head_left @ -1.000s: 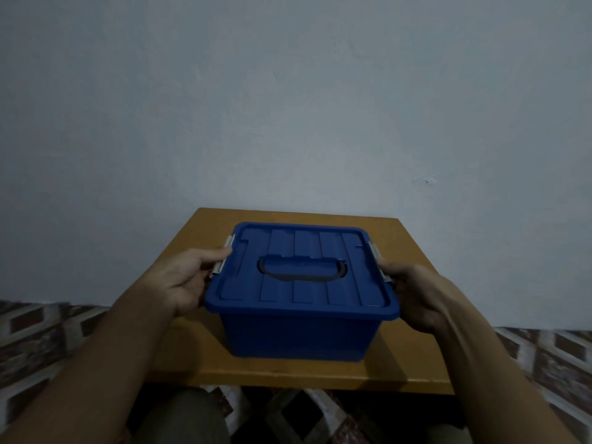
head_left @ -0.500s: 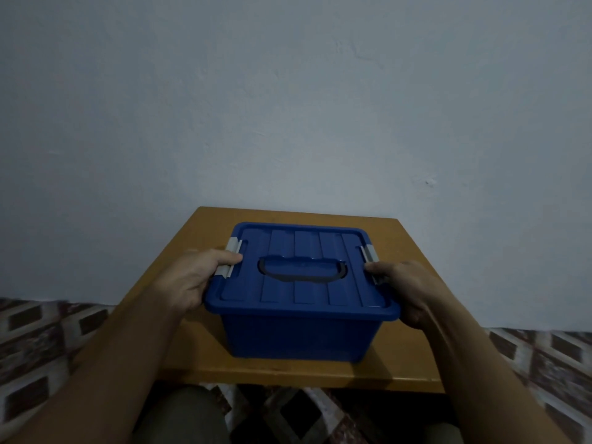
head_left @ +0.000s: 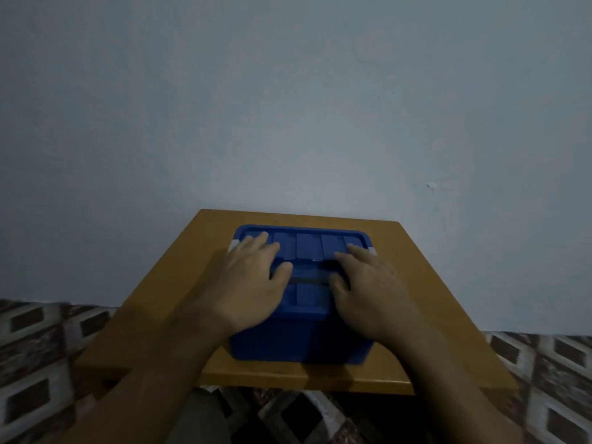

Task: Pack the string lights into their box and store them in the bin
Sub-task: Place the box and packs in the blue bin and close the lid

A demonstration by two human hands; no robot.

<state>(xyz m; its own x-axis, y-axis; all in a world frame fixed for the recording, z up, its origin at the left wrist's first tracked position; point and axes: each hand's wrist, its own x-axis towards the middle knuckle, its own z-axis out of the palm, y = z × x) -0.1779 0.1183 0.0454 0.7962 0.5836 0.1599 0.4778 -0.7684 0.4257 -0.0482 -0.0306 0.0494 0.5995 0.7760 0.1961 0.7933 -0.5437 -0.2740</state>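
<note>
Blue storage bin (head_left: 298, 344) sits roughly mid-worktop (head_left: 160, 315) with its lid (head_left: 307, 248) on, so the inside isn't visible. Left hand (head_left: 253, 280) lies palm-down on the lid's left half, fingers stretched out flat and gripping nothing, fingertips near the far-left corner by the grey latch (head_left: 233, 245). Right hand (head_left: 368, 286) mirrors it on the right half, flat and extended, with nothing held. Both thumbs point inward at the recessed handle (head_left: 309, 274) between them. Bare worktop shows in wide strips left and right of the bin, a narrower strip along the near edge and a thin one at the far edge. That far edge meets the wall (head_left: 288, 107). Patterned tile floor (head_left: 38, 331) shows on both sides.
</note>
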